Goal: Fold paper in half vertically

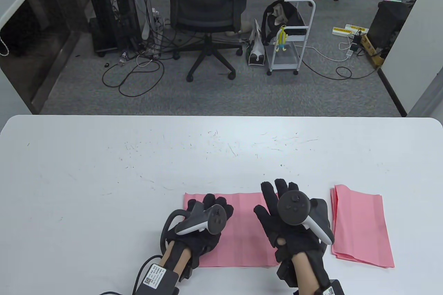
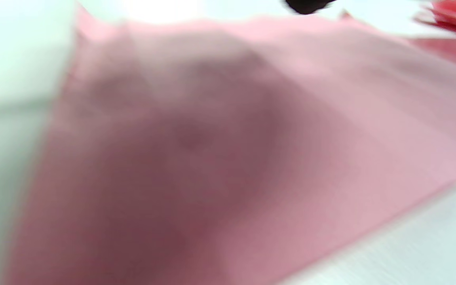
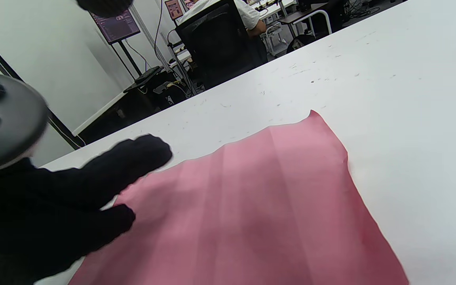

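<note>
A pink sheet of paper (image 1: 242, 236) lies flat on the white table (image 1: 138, 163) near its front edge, with faint vertical crease lines. My left hand (image 1: 216, 205) rests with its fingers laid out on the sheet's left part; the right wrist view shows it (image 3: 105, 186) flat at the sheet's edge. My right hand (image 1: 273, 198) is over the sheet's right part with its fingers spread and holds nothing. The sheet (image 3: 259, 206) lies unfolded in the right wrist view. The left wrist view is blurred and filled by the sheet (image 2: 228, 158).
A stack of pink sheets (image 1: 361, 226) lies on the table to the right of my right hand. Beyond the far table edge stand an office chair (image 1: 207, 15) and a white cart (image 1: 294, 42) on the carpet.
</note>
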A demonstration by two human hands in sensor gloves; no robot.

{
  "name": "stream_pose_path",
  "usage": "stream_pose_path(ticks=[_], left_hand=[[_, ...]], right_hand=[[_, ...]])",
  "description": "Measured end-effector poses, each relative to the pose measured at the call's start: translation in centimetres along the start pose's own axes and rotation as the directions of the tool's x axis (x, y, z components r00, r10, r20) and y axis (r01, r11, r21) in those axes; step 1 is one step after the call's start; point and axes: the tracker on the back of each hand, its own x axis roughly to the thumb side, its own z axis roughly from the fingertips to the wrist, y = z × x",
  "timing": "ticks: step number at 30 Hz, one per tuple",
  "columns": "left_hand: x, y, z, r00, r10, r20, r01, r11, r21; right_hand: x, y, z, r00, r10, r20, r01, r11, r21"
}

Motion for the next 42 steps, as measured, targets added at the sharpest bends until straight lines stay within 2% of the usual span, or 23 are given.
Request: stream_pose_path(ticks=[2, 5, 9, 13, 17, 21, 27, 33, 37, 42], left_hand=[[-1.1, 0.7, 1.1, 0.997, -0.025, -0.068, 0.028, 0.999, 0.045], [-2.8, 0.7, 2.2, 0.989, 0.003, -0.147, -0.004, 1.000, -0.010], [-4.1, -1.4, 2.2, 0.980, 0.033, -0.195, -0.050, 0.995, -0.083], [-4.4, -4.6, 1.4, 0.981, 0.038, -0.192, -0.073, 0.982, -0.177], [-4.6, -6.1, 1.1, 0.982, 0.048, -0.185, -0.088, 0.973, -0.213], [-4.9, -6.8, 1.2, 0.980, 0.104, -0.167, -0.138, 0.969, -0.204], [-4.8, -7.0, 1.1, 0.982, 0.098, -0.161, -0.132, 0.967, -0.220], [-4.8, -7.1, 1.1, 0.981, 0.114, -0.156, -0.147, 0.965, -0.219], [-4.8, -7.1, 1.1, 0.980, 0.129, -0.153, -0.162, 0.961, -0.222], [-4.8, -7.1, 1.0, 0.979, 0.134, -0.152, -0.166, 0.960, -0.224]], right_hand=[[0.0, 0.0, -0.1, 1.000, -0.001, -0.002, 0.001, 1.000, 0.004], [-0.1, 0.1, -0.1, 1.000, 0.003, -0.005, -0.003, 1.000, 0.007], [-0.3, 0.3, -0.2, 1.000, 0.006, -0.020, -0.006, 1.000, 0.015], [-1.1, 0.3, -0.5, 0.999, 0.002, -0.048, -0.001, 1.000, 0.016], [-1.9, 0.4, -0.8, 0.997, -0.002, -0.080, 0.004, 1.000, 0.020], [-2.7, 0.9, -1.4, 0.993, 0.012, -0.117, -0.008, 0.999, 0.036], [-3.9, 2.1, -3.1, 0.984, 0.005, -0.177, 0.005, 0.999, 0.053], [-7.9, 5.0, -6.8, 0.927, 0.005, -0.375, 0.056, 0.987, 0.152], [-9.7, 6.7, -8.5, 0.903, 0.007, -0.429, 0.103, 0.967, 0.232], [-9.6, 7.3, -9.5, 0.882, 0.090, -0.462, 0.031, 0.968, 0.248]])
